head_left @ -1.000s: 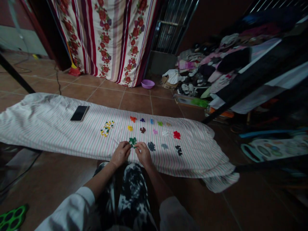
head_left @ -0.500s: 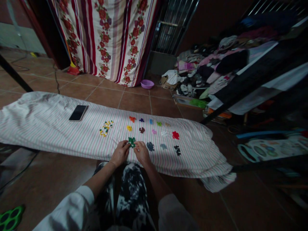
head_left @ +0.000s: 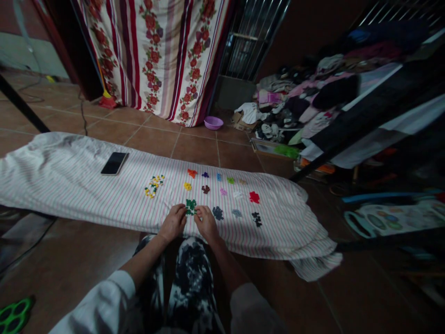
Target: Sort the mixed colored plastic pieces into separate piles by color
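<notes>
A small pile of dark green pieces [head_left: 191, 206], too small to name exactly, lies on a striped cloth [head_left: 139, 162]. My left hand [head_left: 174, 221] is at the pile's left edge, its fingers bent and pressed together. At the right edge, my right hand [head_left: 206, 222] has thumb and fingertips closed in a pinch. Whatever either hand holds is too small to make out. Close to my right hand is a dark grey pile [head_left: 218, 213]. Yellow pieces [head_left: 187, 186] and brown pieces [head_left: 206, 189] lie just beyond the green ones.
A loose group of yellow, white and green pieces [head_left: 154, 186] lies left of the piles, with a phone [head_left: 114, 163] farther left. Red [head_left: 254, 197], black [head_left: 256, 219] and other coloured piles stretch to the right. A purple basin [head_left: 213, 123] stands on the tiled floor.
Both hands stay at the green pile with only slight finger movement. Some green pieces look slightly shifted. The whole view has moved a little.
</notes>
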{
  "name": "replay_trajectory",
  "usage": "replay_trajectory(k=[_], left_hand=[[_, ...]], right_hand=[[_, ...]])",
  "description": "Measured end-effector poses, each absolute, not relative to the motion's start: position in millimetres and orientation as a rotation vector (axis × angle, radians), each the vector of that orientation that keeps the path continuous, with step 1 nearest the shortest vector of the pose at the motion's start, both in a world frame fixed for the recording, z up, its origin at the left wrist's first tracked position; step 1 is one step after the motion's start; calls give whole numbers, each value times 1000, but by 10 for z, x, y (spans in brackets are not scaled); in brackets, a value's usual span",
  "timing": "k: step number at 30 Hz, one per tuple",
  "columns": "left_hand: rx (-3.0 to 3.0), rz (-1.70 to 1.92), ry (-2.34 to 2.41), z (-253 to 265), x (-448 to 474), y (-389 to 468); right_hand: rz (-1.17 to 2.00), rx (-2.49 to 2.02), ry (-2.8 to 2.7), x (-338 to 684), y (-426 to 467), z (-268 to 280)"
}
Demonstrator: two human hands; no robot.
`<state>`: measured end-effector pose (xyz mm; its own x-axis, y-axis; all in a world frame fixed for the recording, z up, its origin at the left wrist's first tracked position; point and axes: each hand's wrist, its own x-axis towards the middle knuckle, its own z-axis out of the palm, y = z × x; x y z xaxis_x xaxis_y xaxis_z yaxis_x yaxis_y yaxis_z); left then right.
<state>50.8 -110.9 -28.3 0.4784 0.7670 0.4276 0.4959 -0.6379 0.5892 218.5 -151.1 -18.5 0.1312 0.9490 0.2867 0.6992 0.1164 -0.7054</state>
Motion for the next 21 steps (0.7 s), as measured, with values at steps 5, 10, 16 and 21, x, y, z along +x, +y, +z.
replay_trajectory(k=[5, 10, 16, 21], left_hand=[[2339, 974, 1074, -277, 513, -1100], [2335, 977, 1031, -245, 521, -1097], [2279, 974, 1026, -248, 546, -1094], [2276, 960, 1018, -290, 561, -1092]], right_hand=[[389, -1693, -1628, 2146, -1462, -190], [417, -1642, -1662, 2165, -1436, -205], [423, -1630, -1615, 2192, -1381, -228], [458, -1589, -1700, 2190, -1355, -216]])
